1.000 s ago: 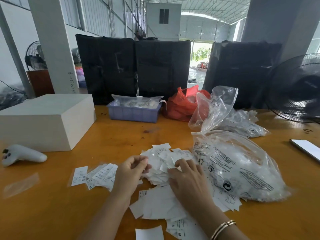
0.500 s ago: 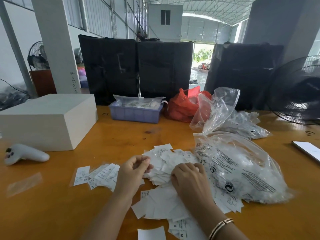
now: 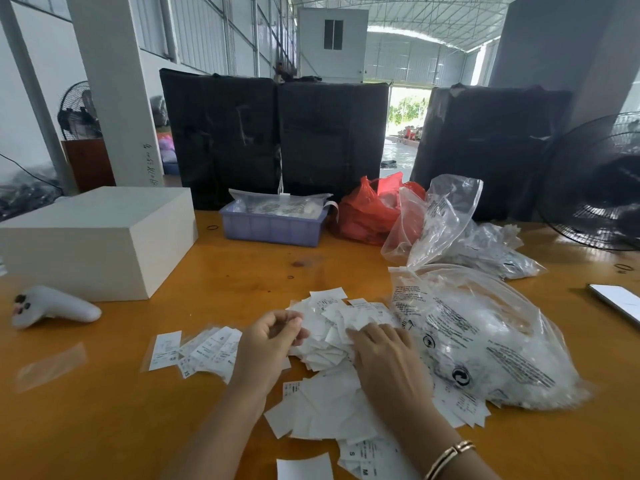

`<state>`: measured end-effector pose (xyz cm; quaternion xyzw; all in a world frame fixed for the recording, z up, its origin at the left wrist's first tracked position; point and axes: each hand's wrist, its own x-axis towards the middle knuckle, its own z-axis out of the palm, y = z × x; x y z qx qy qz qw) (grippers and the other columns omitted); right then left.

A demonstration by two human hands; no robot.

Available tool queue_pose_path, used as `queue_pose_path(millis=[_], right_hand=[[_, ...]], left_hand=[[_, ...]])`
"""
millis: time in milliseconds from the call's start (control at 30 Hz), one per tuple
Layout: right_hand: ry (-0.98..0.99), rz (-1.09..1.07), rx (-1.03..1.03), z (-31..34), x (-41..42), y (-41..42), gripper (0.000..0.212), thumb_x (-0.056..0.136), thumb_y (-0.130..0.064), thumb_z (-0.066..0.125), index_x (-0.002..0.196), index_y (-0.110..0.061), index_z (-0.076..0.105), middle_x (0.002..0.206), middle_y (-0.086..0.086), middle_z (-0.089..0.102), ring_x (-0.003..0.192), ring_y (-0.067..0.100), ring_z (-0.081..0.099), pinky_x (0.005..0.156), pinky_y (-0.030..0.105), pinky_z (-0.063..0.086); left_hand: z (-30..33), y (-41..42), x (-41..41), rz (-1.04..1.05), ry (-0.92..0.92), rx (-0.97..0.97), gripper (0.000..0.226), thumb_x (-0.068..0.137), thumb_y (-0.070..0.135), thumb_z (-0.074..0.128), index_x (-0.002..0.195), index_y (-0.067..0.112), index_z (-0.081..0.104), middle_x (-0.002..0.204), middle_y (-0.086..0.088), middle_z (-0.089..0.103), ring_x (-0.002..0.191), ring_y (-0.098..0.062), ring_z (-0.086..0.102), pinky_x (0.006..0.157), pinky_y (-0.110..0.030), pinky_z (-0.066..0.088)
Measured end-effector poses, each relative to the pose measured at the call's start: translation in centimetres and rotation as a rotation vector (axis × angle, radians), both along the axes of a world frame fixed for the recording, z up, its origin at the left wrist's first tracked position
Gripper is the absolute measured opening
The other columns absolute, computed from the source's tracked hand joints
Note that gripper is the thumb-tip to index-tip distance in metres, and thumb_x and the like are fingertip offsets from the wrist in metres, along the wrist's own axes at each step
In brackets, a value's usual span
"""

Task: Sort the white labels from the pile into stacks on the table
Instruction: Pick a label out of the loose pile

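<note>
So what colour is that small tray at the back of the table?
The plastic tray is pale purple, seen in the head view.

My right hand (image 3: pixel 382 355) has opened out: half a second ago its fingers were curled into the pile of white labels (image 3: pixel 341 327), now they lie straighter and flat on the labels beside the clear bag (image 3: pixel 485 337). My left hand (image 3: pixel 268 344) has shifted slightly away from the pile, fingers curled with the thumb against them; whether it pinches a label I cannot tell.
</note>
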<state>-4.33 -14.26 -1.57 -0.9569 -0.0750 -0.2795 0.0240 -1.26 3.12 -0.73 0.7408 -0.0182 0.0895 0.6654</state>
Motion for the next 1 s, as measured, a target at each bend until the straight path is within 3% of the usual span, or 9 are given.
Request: queue_pose_path(millis=[100,167,233,333,533,700,833,933,1000], right_hand=[[0.123,-0.073,0.025,-0.2,0.1,-0.3,0.042,0.093,-0.04,0.05,0.128,-0.017,0.055,0.128,-0.001,0.059,0.115,0.018,0.056,0.099,0.036,0.04],[0.173,-0.074,0.042,-0.3,0.5,-0.5,0.045,0.098,-0.046,0.026,0.13,-0.023,0.047,0.13,-0.006,0.053,0.118,0.015,0.048,0.1,0.033,0.031],[0.148,-0.073,0.034,-0.4,0.9,-0.3,0.043,0.1,-0.042,0.02,0.128,-0.022,0.046,0.124,-0.005,0.053,0.112,0.016,0.048,0.094,0.033,0.032],[0.169,-0.111,-0.001,-0.5,1.3,0.0,0.037,0.101,-0.034,0.023,0.123,-0.017,0.048,0.122,-0.001,0.048,0.112,0.02,0.044,0.094,0.033,0.033],[0.115,-0.074,-0.021,0.2,1.0,0.6,0.03,0.099,-0.019,0.037,0.097,-0.02,0.067,0.099,-0.004,0.059,0.093,0.017,0.051,0.087,0.032,0.035],[-0.085,-0.063,0.055,0.6,0.7,0.4,0.013,0.071,-0.022,0.078,0.062,-0.022,0.07,0.066,-0.009,0.062,0.066,0.016,0.059,0.067,0.036,0.049],[-0.146,-0.017,0.059,0.4,0.7,0.4,0.015,0.064,-0.022,0.085,0.063,-0.025,0.07,0.065,-0.011,0.063,0.067,0.013,0.06,0.069,0.031,0.046],[-0.241,0.106,0.064,0.3,0.7,0.2,0.01,0.075,-0.021,0.076,0.069,-0.022,0.067,0.066,-0.011,0.066,0.068,0.013,0.061,0.073,0.026,0.034],[-0.235,0.169,0.206,0.5,0.6,0.2,0.009,0.085,-0.02,0.064,0.077,-0.021,0.064,0.068,-0.01,0.065,0.069,0.012,0.059,0.072,0.022,0.034]], left_hand=[[0.0,0.0,0.0,0.001,-0.005,-0.001,0.008,0.093,0.02,0.059,0.094,0.022,0.067,0.075,0.014,0.073,0.07,0.003,0.066,0.053,-0.006,0.045],[0.0,0.1,0.0,0.0,-0.007,0.005,0.008,0.093,0.02,0.059,0.094,0.021,0.067,0.074,0.014,0.073,0.07,0.003,0.066,0.053,-0.006,0.045],[0.0,0.0,0.0,-0.004,-0.009,0.019,0.008,0.093,0.02,0.059,0.094,0.022,0.067,0.074,0.014,0.072,0.071,0.003,0.066,0.053,-0.006,0.045],[-0.1,-0.2,-0.1,-0.009,-0.012,0.024,0.008,0.093,0.019,0.059,0.094,0.022,0.067,0.075,0.014,0.073,0.071,0.003,0.066,0.053,-0.005,0.045],[-0.2,-0.2,-0.2,-0.017,-0.024,0.056,0.008,0.093,0.02,0.059,0.094,0.022,0.067,0.076,0.015,0.072,0.072,0.004,0.066,0.054,-0.005,0.045],[-0.1,-0.5,-0.2,-0.037,-0.038,0.087,0.009,0.094,0.018,0.058,0.092,0.023,0.066,0.076,0.017,0.072,0.071,0.004,0.066,0.055,-0.005,0.046],[-0.2,-0.5,-0.3,-0.04,-0.052,0.117,0.009,0.093,0.018,0.059,0.092,0.023,0.066,0.077,0.016,0.072,0.072,0.003,0.066,0.058,-0.006,0.048],[-0.2,-0.5,-0.3,-0.043,-0.064,0.129,0.01,0.094,0.019,0.058,0.092,0.024,0.066,0.078,0.017,0.072,0.073,0.003,0.066,0.06,-0.01,0.05],[-0.1,-0.5,-0.3,-0.05,-0.063,0.126,0.01,0.094,0.019,0.058,0.092,0.024,0.066,0.077,0.016,0.072,0.073,0.002,0.067,0.061,-0.012,0.051]])
